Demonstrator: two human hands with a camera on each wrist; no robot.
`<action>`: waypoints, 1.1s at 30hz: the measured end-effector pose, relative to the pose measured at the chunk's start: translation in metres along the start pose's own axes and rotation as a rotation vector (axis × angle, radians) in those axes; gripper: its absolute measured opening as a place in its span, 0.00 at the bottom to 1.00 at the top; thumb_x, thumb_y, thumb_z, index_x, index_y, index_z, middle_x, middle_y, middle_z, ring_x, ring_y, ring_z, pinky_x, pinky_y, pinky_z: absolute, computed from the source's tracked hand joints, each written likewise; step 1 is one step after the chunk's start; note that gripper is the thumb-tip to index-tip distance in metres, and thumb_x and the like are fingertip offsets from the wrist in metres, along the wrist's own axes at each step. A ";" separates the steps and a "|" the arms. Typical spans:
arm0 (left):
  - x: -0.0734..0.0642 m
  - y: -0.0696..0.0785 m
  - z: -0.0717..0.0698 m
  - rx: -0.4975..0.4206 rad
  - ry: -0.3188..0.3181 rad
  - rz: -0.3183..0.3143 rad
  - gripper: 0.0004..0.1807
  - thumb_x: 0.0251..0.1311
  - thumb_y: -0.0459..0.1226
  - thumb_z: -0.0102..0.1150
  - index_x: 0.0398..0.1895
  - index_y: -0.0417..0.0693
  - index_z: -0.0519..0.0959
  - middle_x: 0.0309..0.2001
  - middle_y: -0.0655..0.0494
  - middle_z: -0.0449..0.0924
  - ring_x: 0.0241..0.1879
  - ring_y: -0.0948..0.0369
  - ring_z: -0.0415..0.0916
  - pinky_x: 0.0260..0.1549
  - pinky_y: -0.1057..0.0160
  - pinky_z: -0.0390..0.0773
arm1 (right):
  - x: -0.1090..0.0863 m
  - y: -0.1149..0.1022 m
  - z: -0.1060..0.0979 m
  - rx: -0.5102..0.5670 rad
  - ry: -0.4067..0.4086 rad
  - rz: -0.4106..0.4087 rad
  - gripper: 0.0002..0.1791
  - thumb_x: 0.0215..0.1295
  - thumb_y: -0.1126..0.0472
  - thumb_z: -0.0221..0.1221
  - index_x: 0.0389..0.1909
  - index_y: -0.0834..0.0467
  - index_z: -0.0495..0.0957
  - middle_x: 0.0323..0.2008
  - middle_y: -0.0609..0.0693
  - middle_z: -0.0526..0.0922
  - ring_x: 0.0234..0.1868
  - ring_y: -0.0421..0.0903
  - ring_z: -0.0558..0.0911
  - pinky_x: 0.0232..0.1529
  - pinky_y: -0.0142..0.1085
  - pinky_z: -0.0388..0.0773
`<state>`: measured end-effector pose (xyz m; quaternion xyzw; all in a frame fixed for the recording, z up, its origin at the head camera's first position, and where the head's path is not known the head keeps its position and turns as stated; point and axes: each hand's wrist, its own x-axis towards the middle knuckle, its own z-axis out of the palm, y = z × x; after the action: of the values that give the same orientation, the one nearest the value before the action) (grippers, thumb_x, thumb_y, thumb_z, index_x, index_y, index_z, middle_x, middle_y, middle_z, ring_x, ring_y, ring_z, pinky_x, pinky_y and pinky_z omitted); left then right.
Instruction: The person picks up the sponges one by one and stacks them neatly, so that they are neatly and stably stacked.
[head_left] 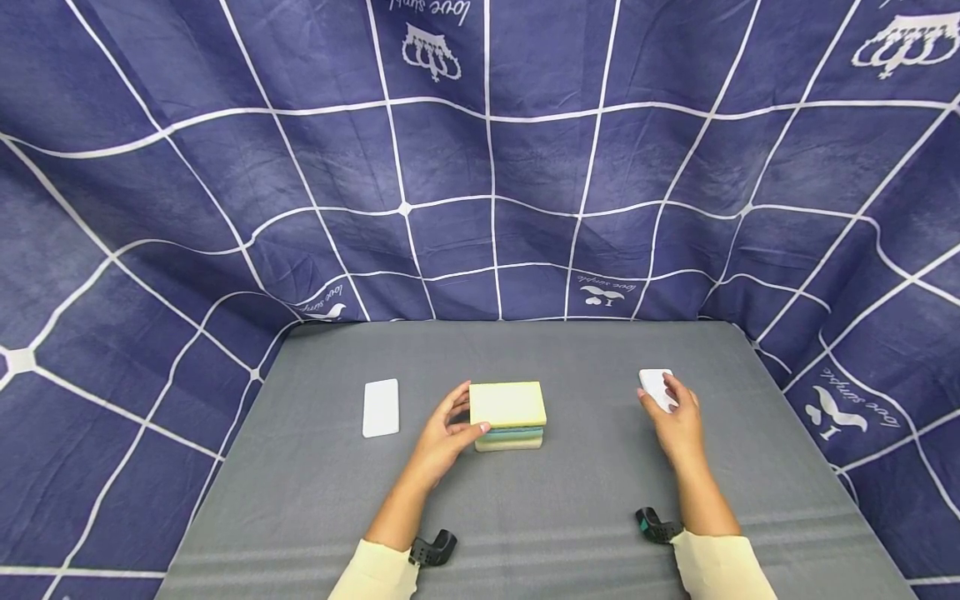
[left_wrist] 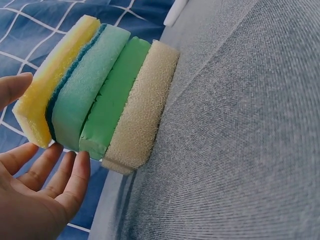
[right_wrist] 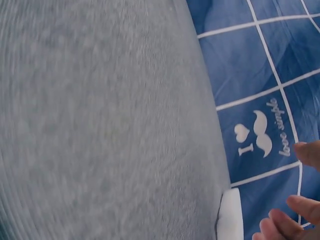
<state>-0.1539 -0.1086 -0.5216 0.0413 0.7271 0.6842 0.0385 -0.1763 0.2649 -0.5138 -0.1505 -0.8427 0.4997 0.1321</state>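
Four blocks are making up the stack (head_left: 510, 415), which is standing near the middle of the grey table (head_left: 585, 500), broad faces together, so each is bearing on the one beneath. The yellow sponge (left_wrist: 55, 75) is capping it, the teal sponge (left_wrist: 90, 80) and the green block (left_wrist: 114, 92) are sitting between, and the cream sponge (left_wrist: 142, 100) is serving as the base. I'm seeing the left hand (head_left: 442, 437) lying along the stack's left end, thumb at the near corner, fingers spread and only loosely bent; I'm judging that it's steadying the layers rather than squeezing them. The right hand (head_left: 681, 425) is hanging over the right white block (head_left: 654, 384), thumb and fingers apart, probably to be straddling its width; I can't tell whether they're touching it. The left white block (head_left: 381, 408) is lying flat, well apart from the stack, its wide face likely keeping it stable. Beyond the table, the blue curtain (head_left: 536, 158) is hanging, seemingly screening off the background.
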 end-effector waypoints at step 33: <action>0.000 -0.003 0.000 -0.024 -0.011 -0.002 0.43 0.57 0.34 0.72 0.76 0.51 0.64 0.69 0.46 0.71 0.67 0.49 0.68 0.54 0.65 0.77 | 0.007 0.028 -0.014 -0.218 -0.007 0.186 0.42 0.62 0.57 0.66 0.72 0.69 0.61 0.70 0.77 0.57 0.70 0.74 0.57 0.68 0.62 0.58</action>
<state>-0.1542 -0.1091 -0.5245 0.0437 0.7185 0.6928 0.0436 -0.1741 0.2914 -0.5320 -0.2395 -0.8750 0.4157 0.0652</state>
